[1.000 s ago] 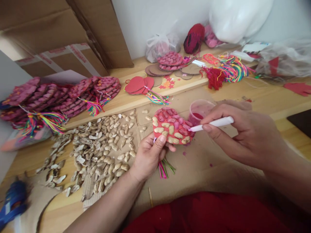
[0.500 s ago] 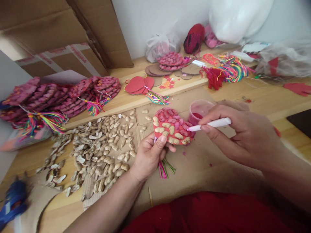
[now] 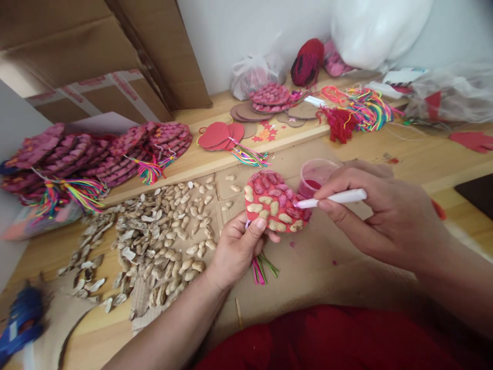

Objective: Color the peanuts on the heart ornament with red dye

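With left hand just right of a heap of peanuts, pinching the red disc at its lower left edge, with thumb on top and fingers underneath; with right hand, pinching a white stick between thumb and fingertips, with its pink tip at the disc's right side, touching or nearly so, too small to judge. Working from the left, best to grip only the rim, clear of wet colour, and to leave the tassel sticking out below the hand, away from drips. Across the middle, wise to stroke lightly along one shell at a time, following the grooves, minding the border between plain peanuts at lower left and pink peanuts above and to the right. Farther right, sensible to watch the knuckles near the cup of pink liquid, just behind the stick, and to dab sparingly against runs. As for pose, on the left extending the forearm up from the lower edge of view, holding the disc raised over the cardboard, face tilted toward the camera. On the right, angling the forearm inward from the lower right corner, with back of hand uppermost, tilting the stick only slightly down toward its tip.
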Demonstrator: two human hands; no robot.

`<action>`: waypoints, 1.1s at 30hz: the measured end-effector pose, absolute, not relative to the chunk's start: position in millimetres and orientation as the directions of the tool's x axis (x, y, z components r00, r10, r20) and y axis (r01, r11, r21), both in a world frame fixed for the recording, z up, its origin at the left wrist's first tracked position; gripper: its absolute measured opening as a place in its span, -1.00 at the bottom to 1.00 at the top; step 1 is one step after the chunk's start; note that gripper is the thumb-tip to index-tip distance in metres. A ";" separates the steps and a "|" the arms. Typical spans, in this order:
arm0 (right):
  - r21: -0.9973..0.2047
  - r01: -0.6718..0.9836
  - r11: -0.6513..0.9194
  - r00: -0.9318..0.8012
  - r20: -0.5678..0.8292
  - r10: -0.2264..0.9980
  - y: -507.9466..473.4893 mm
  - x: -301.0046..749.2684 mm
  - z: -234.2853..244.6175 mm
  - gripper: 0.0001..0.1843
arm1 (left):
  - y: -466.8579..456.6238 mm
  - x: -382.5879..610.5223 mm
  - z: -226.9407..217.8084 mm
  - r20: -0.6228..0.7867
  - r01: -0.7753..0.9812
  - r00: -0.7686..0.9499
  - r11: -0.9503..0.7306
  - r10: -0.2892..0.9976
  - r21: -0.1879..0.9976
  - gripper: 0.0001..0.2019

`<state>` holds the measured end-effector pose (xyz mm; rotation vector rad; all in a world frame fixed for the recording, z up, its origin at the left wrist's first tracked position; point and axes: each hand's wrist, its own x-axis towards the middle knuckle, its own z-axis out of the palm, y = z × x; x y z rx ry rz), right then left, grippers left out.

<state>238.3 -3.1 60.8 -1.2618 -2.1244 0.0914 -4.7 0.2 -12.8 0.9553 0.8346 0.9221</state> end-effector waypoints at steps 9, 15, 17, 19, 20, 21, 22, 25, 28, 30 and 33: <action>-0.572 0.729 0.376 0.148 0.668 0.729 -1.8 245.0 63.0 -0.90 | 0.6 -4.3 -6.4 -0.192 -0.310 0.391 0.325 0.900 0.894 -0.65; -0.458 0.845 0.277 0.082 0.622 0.779 16.1 261.1 52.5 -0.85 | -0.8 -4.4 -4.0 -0.218 -0.322 0.386 0.352 0.897 0.879 -0.61; -0.432 0.858 0.278 0.048 0.607 0.794 19.1 262.1 49.4 -0.83 | -1.3 -4.1 -4.8 -0.212 -0.324 0.384 0.346 0.898 0.880 -0.61; -0.416 0.862 0.289 0.019 0.597 0.802 20.7 260.9 47.6 -0.81 | -2.0 -4.1 -6.0 -0.208 -0.318 0.380 0.338 0.901 0.886 -0.59; -0.411 0.862 0.295 0.007 0.594 0.805 21.2 260.0 47.3 -0.81 | -2.3 -4.1 -6.6 -0.206 -0.314 0.378 0.334 0.902 0.889 -0.58; -0.408 0.862 0.301 -0.001 0.592 0.806 21.7 259.1 47.2 -0.81 | -2.6 -4.2 -7.2 -0.203 -0.311 0.379 0.331 0.903 0.891 -0.56; -0.406 0.862 0.304 -0.006 0.591 0.807 22.2 258.2 47.3 -0.81 | -2.8 -4.3 -7.6 -0.200 -0.308 0.380 0.328 0.903 0.893 -0.55; -0.399 0.863 0.311 -0.020 0.588 0.809 24.2 256.7 47.5 -0.81 | -2.9 -4.7 -8.3 -0.206 -0.292 0.393 0.334 0.896 0.896 -0.56; -0.388 0.867 0.313 -0.034 0.580 0.814 27.0 255.9 46.0 -0.80 | -2.6 -5.3 -8.3 -0.214 -0.280 0.412 0.346 0.886 0.895 -0.59; -0.379 0.874 0.304 -0.029 0.584 0.811 28.7 255.0 44.2 -0.80 | -2.5 -6.0 -8.6 -0.206 -0.273 0.423 0.341 0.882 0.900 -0.59; -0.370 0.881 0.296 -0.019 0.597 0.802 30.6 253.3 41.0 -0.80 | -3.0 -7.2 -9.7 -0.190 -0.257 0.444 0.328 0.875 0.909 -0.60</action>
